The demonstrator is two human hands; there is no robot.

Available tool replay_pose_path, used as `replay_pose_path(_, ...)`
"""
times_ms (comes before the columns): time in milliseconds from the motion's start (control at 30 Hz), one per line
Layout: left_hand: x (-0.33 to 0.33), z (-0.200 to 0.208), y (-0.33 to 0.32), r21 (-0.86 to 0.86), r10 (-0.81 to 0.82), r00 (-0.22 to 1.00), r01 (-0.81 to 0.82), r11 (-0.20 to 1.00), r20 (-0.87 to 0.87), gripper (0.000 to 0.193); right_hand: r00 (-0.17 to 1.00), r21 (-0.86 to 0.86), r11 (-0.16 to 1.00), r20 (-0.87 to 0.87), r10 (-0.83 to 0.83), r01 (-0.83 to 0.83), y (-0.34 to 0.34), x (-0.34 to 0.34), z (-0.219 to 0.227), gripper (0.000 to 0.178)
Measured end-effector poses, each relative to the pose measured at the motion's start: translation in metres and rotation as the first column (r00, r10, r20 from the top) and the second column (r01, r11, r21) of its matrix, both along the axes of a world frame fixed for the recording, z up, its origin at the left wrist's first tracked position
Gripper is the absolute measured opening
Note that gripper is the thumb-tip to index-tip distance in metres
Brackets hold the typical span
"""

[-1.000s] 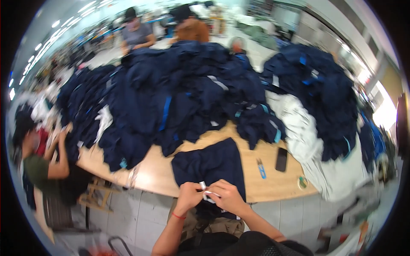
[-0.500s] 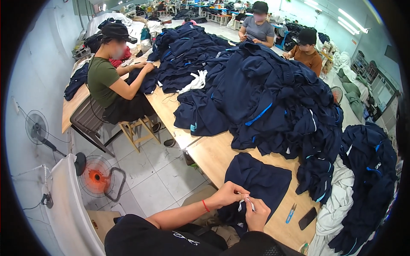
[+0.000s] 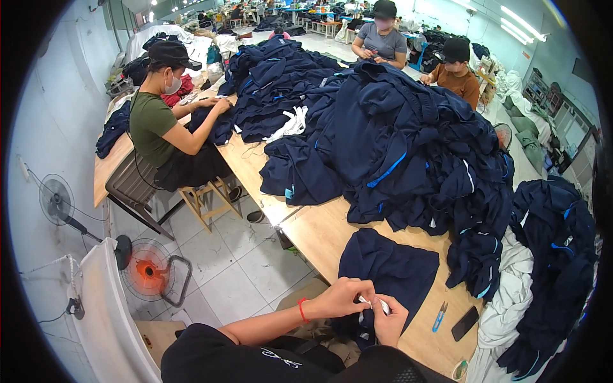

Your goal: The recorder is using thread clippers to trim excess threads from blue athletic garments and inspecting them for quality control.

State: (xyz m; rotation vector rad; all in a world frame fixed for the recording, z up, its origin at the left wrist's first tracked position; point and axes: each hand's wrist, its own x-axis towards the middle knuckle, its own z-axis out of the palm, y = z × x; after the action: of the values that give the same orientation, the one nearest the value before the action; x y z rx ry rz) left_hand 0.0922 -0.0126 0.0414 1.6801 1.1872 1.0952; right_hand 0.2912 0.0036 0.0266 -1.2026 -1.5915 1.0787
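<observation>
My left hand, a red cord round its wrist, is closed with thumb and finger pinched on a small white strip of cloth. Right beside it, my right hand pinches the same strip from the other side. Below them the navy garment lies partly on the table and partly over my lap. The strip appears to belong to this garment, though my fingers cover where it joins. To the right of my hands lie blue-handled thread snips and a dark phone.
A tall heap of navy garments covers the wooden table. More garments and white cloth hang at the right. A co-worker sits at the left; two others are beyond the heap. An orange floor fan stands at lower left.
Both hands stay pinched together on the white strip, with the fingers slightly shifted and more white showing by the right thumb. The whole view has moved a little.
</observation>
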Motion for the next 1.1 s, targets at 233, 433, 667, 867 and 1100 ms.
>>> replay_pose_path(233,0.006,-0.022,-0.005,0.384,0.153,0.956,-0.048,0.922,-0.250,0.021,0.961,-0.388,0.921,-0.245,-0.128,0.024,0.000,-0.006,-0.012,0.029)
replay_pose_path(433,0.002,-0.023,-0.002,0.461,0.322,0.850,-0.109,0.881,-0.416,0.013,0.913,-0.430,0.902,-0.350,-0.208,0.041,-0.010,-0.017,-0.001,0.072)
replay_pose_path(667,-0.005,-0.052,0.000,-0.451,0.149,0.819,0.145,0.881,0.554,0.018,0.985,-0.229,0.968,-0.158,0.067,-0.103,-0.010,-0.011,-0.004,0.065)
replay_pose_path(867,0.001,-0.039,-0.010,-0.415,0.155,0.830,0.099,0.904,0.536,0.018,0.996,0.185,0.983,0.085,-0.003,-0.013,-0.010,-0.022,0.014,0.038)
replay_pose_path(1100,-0.008,-0.019,-0.005,-0.305,0.190,0.880,-0.054,0.951,0.436,0.012,0.994,0.297,0.952,0.102,0.040,-0.069,-0.005,-0.016,0.022,0.017)
